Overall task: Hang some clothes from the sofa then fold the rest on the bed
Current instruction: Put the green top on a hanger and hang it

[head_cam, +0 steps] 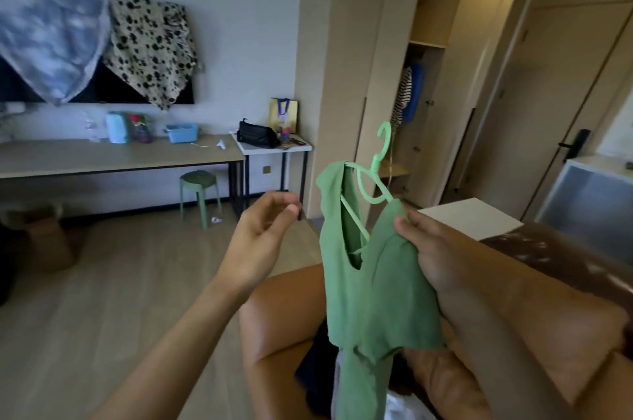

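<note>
Beyond the hands an open wardrobe (424, 42) is seen, with shirts (409, 94) hung inside. The top (376, 282) is held up in the air between the two hands, above the sofa (281, 317). The hanger (373, 173) is partly inside its neck, tilted, with the hook pointing up and away from the hands. One shoulder of the top is gripped by the right hand (431, 255), with the thumb in front. The left hand (260, 234) is near the other shoulder but apart from it, fingers loosely curled, and nothing is held in it.

That other shoulder seems to be seated on the hanger end. Whether the gripped shoulder is seated is hidden by the right hand. Probably the fitting is still to be finished. It would be done well if the hanger neck is taken by the left hand, and the gripped shoulder is then drawn over the arm end without stretching the neckline. The fabric looks thin and soft, so it may slip from a tilted hanger. The hanger should be levelled before carrying. A pile (315, 368) of clothes lies under the hands.
</note>
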`<control>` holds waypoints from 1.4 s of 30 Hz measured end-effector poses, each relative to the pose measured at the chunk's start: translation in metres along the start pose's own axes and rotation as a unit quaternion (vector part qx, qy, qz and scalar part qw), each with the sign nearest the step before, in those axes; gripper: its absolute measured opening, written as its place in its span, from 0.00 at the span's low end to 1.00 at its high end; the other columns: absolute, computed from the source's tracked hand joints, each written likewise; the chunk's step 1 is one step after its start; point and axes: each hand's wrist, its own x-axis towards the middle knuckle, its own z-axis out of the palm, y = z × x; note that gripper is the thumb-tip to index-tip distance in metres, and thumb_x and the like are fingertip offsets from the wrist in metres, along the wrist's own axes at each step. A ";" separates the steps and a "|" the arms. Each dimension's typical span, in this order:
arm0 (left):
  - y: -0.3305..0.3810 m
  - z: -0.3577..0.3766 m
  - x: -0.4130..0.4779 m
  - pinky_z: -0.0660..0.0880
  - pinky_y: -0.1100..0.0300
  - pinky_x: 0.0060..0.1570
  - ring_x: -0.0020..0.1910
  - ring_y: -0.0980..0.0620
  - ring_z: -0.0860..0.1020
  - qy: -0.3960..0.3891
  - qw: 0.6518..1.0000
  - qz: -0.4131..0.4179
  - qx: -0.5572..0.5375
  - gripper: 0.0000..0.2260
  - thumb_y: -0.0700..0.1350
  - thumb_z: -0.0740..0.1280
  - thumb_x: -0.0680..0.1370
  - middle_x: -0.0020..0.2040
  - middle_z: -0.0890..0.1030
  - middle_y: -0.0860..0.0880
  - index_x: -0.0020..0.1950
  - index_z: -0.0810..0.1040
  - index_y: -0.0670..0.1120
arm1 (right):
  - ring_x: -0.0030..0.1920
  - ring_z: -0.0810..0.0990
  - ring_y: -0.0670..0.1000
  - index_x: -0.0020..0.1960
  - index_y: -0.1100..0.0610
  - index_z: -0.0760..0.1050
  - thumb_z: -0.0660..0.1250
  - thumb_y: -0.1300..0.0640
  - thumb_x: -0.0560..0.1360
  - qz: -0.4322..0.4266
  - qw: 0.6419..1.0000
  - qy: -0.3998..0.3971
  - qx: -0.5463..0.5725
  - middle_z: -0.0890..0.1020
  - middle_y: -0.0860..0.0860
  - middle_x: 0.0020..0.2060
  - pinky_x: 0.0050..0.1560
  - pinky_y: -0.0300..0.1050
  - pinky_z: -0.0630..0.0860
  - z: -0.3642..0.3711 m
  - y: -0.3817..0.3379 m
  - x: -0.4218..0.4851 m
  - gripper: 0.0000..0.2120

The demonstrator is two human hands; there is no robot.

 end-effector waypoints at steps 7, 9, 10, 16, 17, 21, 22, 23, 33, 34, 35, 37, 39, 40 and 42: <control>-0.039 -0.109 0.023 0.73 0.70 0.52 0.54 0.58 0.81 -0.001 0.999 -0.030 -0.016 0.06 0.45 0.65 0.82 0.52 0.84 0.52 0.56 0.80 0.49 | 0.35 0.82 0.51 0.45 0.60 0.80 0.63 0.60 0.81 0.008 1.000 0.020 -0.014 0.83 0.53 0.34 0.39 0.45 0.79 0.135 0.030 0.064 0.09; -0.053 -0.142 0.035 0.73 0.67 0.52 0.53 0.57 0.81 0.001 0.999 -0.039 -0.018 0.06 0.48 0.66 0.82 0.51 0.84 0.52 0.55 0.81 0.49 | 0.38 0.82 0.54 0.46 0.59 0.80 0.64 0.59 0.81 0.010 0.999 0.034 -0.029 0.84 0.53 0.36 0.44 0.48 0.78 0.175 0.043 0.084 0.09; -0.058 -0.154 0.040 0.73 0.66 0.52 0.53 0.57 0.81 0.001 0.999 -0.043 -0.017 0.08 0.51 0.66 0.80 0.50 0.85 0.53 0.55 0.81 0.49 | 0.39 0.83 0.56 0.47 0.60 0.80 0.65 0.59 0.81 0.013 0.999 0.040 -0.032 0.84 0.55 0.37 0.46 0.50 0.78 0.191 0.047 0.092 0.08; -0.087 -0.225 0.079 0.74 0.62 0.53 0.51 0.57 0.82 0.000 0.997 -0.073 -0.003 0.08 0.51 0.65 0.80 0.49 0.85 0.54 0.52 0.82 0.50 | 0.47 0.83 0.64 0.46 0.59 0.81 0.70 0.54 0.76 0.037 0.998 0.057 -0.017 0.84 0.60 0.42 0.56 0.62 0.78 0.288 0.074 0.155 0.08; -0.092 -0.233 0.088 0.74 0.61 0.53 0.51 0.58 0.82 -0.001 0.997 -0.078 -0.002 0.07 0.50 0.65 0.81 0.48 0.85 0.54 0.52 0.82 0.50 | 0.46 0.83 0.62 0.48 0.59 0.81 0.69 0.56 0.78 0.039 0.998 0.056 -0.015 0.85 0.59 0.43 0.56 0.61 0.78 0.300 0.079 0.166 0.07; -0.123 -0.261 0.127 0.75 0.55 0.58 0.52 0.57 0.82 0.001 0.995 -0.094 0.014 0.12 0.55 0.63 0.76 0.49 0.85 0.55 0.52 0.82 0.51 | 0.44 0.85 0.56 0.54 0.59 0.82 0.68 0.57 0.79 0.057 0.997 0.049 -0.005 0.86 0.55 0.43 0.55 0.59 0.81 0.340 0.108 0.217 0.08; -0.136 -0.268 0.142 0.76 0.54 0.59 0.52 0.57 0.82 0.006 0.995 -0.096 0.018 0.13 0.55 0.63 0.75 0.49 0.85 0.55 0.51 0.82 0.51 | 0.45 0.85 0.57 0.54 0.59 0.81 0.68 0.56 0.79 0.060 0.997 0.046 0.004 0.86 0.55 0.43 0.55 0.60 0.81 0.351 0.118 0.236 0.08; -0.144 -0.273 0.154 0.76 0.52 0.59 0.52 0.56 0.82 0.014 0.995 -0.102 0.019 0.12 0.55 0.63 0.75 0.48 0.85 0.55 0.51 0.82 0.51 | 0.46 0.85 0.59 0.54 0.59 0.81 0.69 0.56 0.79 0.065 0.997 0.044 0.006 0.86 0.56 0.45 0.56 0.61 0.81 0.359 0.124 0.249 0.08; -0.244 -0.302 0.335 0.75 0.57 0.55 0.51 0.53 0.82 0.070 0.989 -0.128 -0.008 0.12 0.53 0.64 0.74 0.49 0.85 0.52 0.51 0.83 0.49 | 0.46 0.85 0.60 0.50 0.55 0.81 0.68 0.55 0.80 0.077 0.993 0.068 0.051 0.87 0.53 0.42 0.52 0.60 0.82 0.422 0.181 0.433 0.05; -0.253 -0.305 0.354 0.75 0.59 0.54 0.51 0.53 0.82 0.069 0.990 -0.125 -0.009 0.12 0.52 0.64 0.75 0.49 0.85 0.52 0.51 0.83 0.49 | 0.45 0.85 0.59 0.50 0.54 0.81 0.68 0.55 0.80 0.074 0.993 0.074 0.053 0.87 0.53 0.42 0.51 0.58 0.82 0.426 0.184 0.453 0.05; -0.262 -0.307 0.373 0.76 0.59 0.53 0.51 0.52 0.82 0.066 0.990 -0.124 -0.012 0.12 0.52 0.64 0.75 0.48 0.85 0.52 0.51 0.83 0.49 | 0.45 0.86 0.58 0.51 0.54 0.81 0.68 0.55 0.80 0.071 0.993 0.083 0.054 0.87 0.52 0.41 0.50 0.56 0.82 0.430 0.188 0.474 0.04; -0.275 -0.311 0.404 0.77 0.60 0.51 0.50 0.52 0.82 0.060 0.990 -0.125 -0.019 0.11 0.52 0.64 0.75 0.48 0.85 0.51 0.51 0.83 0.49 | 0.45 0.86 0.56 0.52 0.55 0.81 0.68 0.56 0.80 0.065 0.992 0.096 0.055 0.87 0.51 0.42 0.48 0.53 0.81 0.435 0.191 0.506 0.04; -0.293 -0.315 0.443 0.77 0.61 0.50 0.49 0.52 0.82 0.043 0.992 -0.118 -0.030 0.11 0.51 0.64 0.76 0.47 0.85 0.52 0.50 0.83 0.49 | 0.43 0.85 0.55 0.52 0.57 0.80 0.68 0.56 0.79 0.060 0.991 0.108 0.055 0.86 0.52 0.42 0.48 0.54 0.81 0.440 0.197 0.544 0.05; -0.302 -0.317 0.461 0.77 0.62 0.49 0.49 0.52 0.82 0.037 0.992 -0.117 -0.038 0.11 0.51 0.64 0.76 0.46 0.85 0.52 0.50 0.83 0.48 | 0.42 0.85 0.54 0.51 0.58 0.80 0.68 0.56 0.79 0.060 0.990 0.115 0.048 0.86 0.52 0.41 0.48 0.54 0.80 0.442 0.202 0.562 0.05; -0.321 -0.320 0.495 0.77 0.64 0.48 0.48 0.53 0.82 0.027 0.991 -0.118 -0.049 0.11 0.51 0.64 0.76 0.46 0.85 0.52 0.50 0.83 0.48 | 0.43 0.85 0.57 0.49 0.58 0.80 0.69 0.57 0.79 0.059 0.989 0.134 0.034 0.85 0.53 0.40 0.49 0.56 0.81 0.445 0.210 0.593 0.04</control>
